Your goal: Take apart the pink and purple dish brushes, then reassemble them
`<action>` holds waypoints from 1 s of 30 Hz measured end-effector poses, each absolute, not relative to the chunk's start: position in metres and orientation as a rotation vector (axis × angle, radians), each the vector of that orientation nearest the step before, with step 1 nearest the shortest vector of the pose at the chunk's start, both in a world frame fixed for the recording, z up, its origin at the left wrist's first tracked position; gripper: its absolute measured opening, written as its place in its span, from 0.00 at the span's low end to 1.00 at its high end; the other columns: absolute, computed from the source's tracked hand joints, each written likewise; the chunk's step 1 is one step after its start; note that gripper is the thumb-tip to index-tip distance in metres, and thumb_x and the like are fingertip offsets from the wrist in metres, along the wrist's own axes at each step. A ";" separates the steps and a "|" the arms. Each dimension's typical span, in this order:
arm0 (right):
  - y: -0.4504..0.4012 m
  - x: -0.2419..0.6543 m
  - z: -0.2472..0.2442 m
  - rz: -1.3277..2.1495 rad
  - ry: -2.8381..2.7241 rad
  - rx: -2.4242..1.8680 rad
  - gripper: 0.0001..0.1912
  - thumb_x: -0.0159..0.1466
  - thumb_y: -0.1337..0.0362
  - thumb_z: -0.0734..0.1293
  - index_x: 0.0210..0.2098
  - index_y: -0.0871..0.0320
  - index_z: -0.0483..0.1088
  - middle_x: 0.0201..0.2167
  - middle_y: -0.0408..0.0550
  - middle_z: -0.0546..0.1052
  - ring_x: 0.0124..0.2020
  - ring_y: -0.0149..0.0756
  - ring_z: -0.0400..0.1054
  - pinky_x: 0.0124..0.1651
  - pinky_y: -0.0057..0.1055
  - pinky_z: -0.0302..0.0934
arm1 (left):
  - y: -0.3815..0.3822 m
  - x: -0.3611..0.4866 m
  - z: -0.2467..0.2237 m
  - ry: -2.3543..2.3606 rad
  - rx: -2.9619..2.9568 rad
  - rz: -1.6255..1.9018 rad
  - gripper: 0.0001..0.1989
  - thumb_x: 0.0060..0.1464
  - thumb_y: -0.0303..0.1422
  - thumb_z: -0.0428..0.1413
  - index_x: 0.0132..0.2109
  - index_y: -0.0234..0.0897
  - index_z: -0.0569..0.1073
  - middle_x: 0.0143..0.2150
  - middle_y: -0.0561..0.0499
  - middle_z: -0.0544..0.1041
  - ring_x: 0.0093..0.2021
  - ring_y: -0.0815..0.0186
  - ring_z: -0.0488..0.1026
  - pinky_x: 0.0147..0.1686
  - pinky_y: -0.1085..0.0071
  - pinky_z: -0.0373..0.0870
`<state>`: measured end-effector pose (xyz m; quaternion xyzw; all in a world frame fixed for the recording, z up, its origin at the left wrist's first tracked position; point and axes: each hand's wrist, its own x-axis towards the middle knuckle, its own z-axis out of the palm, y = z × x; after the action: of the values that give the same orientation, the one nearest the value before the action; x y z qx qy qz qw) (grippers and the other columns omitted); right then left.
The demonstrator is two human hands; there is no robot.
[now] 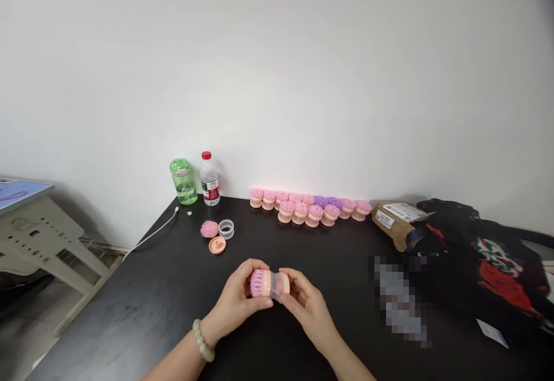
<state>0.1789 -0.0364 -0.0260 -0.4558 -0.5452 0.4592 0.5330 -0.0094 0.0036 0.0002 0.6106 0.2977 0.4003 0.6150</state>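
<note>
Head view: we hold the pink brush (270, 284) by both ends, left hand (234, 300) bristle-side, right hand (309, 307) base-side, apparently for steadiness.

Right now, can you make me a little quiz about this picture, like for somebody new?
1. Which wrist wears the pale green beaded bracelet?
2. True or false: in this picture, the clear plastic bottle with a red cap stands right of the translucent green plastic container.
3. The left hand and right hand both hold: A) a white cable; B) a pink-bristled brush with a peach and clear plastic body; C) a brown cardboard box.

Key: 1 left; 2 true; 3 B.
</note>
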 end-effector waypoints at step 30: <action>-0.042 0.182 -0.023 1.033 -1.535 -1.165 0.18 0.69 0.52 0.62 0.53 0.53 0.68 0.36 0.48 0.78 0.33 0.38 0.75 0.37 0.33 0.72 | 0.002 -0.006 0.001 0.813 1.386 0.915 0.18 0.47 0.39 0.67 0.40 0.36 0.71 0.32 0.55 0.70 0.31 0.69 0.65 0.31 0.74 0.62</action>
<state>0.1822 -0.0419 -0.0230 -0.4731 -0.6234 0.4195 0.4599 -0.0060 0.0023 0.0010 0.5985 0.3511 0.3949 0.6022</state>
